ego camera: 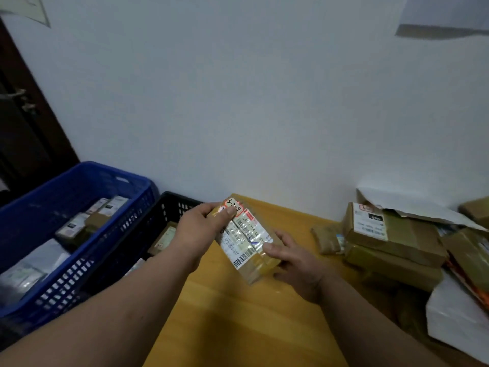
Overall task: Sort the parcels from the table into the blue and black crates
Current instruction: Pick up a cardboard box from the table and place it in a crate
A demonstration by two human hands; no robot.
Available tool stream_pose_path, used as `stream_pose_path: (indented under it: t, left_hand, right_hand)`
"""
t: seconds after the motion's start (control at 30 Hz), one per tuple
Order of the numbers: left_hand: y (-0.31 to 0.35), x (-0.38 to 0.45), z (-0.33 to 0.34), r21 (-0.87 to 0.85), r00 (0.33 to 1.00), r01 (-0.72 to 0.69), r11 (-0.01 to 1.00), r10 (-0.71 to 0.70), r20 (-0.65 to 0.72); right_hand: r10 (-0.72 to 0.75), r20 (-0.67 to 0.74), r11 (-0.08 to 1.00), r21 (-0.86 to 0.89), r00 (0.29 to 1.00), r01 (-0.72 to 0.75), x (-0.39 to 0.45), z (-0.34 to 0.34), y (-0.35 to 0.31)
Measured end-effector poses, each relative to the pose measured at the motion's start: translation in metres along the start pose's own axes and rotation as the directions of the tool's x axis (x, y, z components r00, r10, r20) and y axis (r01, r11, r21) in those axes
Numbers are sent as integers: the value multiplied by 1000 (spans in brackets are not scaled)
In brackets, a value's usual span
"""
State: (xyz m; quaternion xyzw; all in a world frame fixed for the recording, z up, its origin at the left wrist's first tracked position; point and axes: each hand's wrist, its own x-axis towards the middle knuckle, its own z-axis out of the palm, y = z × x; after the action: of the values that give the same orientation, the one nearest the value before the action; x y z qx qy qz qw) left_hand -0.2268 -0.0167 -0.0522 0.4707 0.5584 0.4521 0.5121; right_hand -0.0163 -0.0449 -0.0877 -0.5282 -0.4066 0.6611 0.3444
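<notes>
two bare forearms reach in from the bottom edge. the left hand (201,229) grips the far end of a taped brown parcel (246,241), thumb on its label; the right hand (293,263) holds the near end, fingers curled round it. the parcel is held above the yellow table (238,313), near its left edge. just left stands the black crate (169,205) with a few small boxes inside, and beside it the blue crate (79,181) holding boxes and pale bags. at the right, a pile of parcels (391,239) lies on the table by the white wall (238,102).
</notes>
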Motion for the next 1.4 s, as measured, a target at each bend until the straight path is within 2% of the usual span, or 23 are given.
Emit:
stream_pose_path:
  t: [0.13, 0.33, 0.5, 0.63, 0.73, 0.87, 0.97, 1.23, 1.4]
  left_hand:
    - [-12, 7, -50, -97, 993, 54, 994, -64, -103]
    - [-38, 26, -156, -210, 961, 186, 960, -222, -164]
    - [-69, 37, -260, -246, 944, 297, 923, -323, -73]
    - [-88, 40, -324, -140, 936, 330, 933, -343, -81]
    - [-97, 42, -362, -100, 926, 361, 927, -369, -77]
    - [-105, 53, -406, -89, 913, 371, 925, -380, -147]
    - [-113, 67, -432, -72, 891, 409, 910, -416, -183]
    - [-127, 135, -498, -60, 824, 505, 861, -502, -263]
    - [-138, 182, -533, -38, 802, 538, 842, -525, -284]
  right_hand:
    - [36, 38, 997, 64, 999, -38, 24, 56, 10]
    - [50, 41, 995, 87, 998, -54, 66, 171, 19]
    - [201, 64, 973, 106, 977, -207, 107, 285, 36]
    - [315, 77, 947, 35, 946, -319, 127, 351, 51]
    - [350, 87, 936, -5, 933, -351, 141, 386, 50]
    - [391, 100, 918, -109, 915, -381, 170, 425, 45]
    - [443, 132, 896, -81, 887, -436, 195, 451, 45]
    - [500, 137, 855, -233, 855, -463, 293, 508, 51]
    - [533, 180, 838, -248, 826, -486, 351, 534, 43]
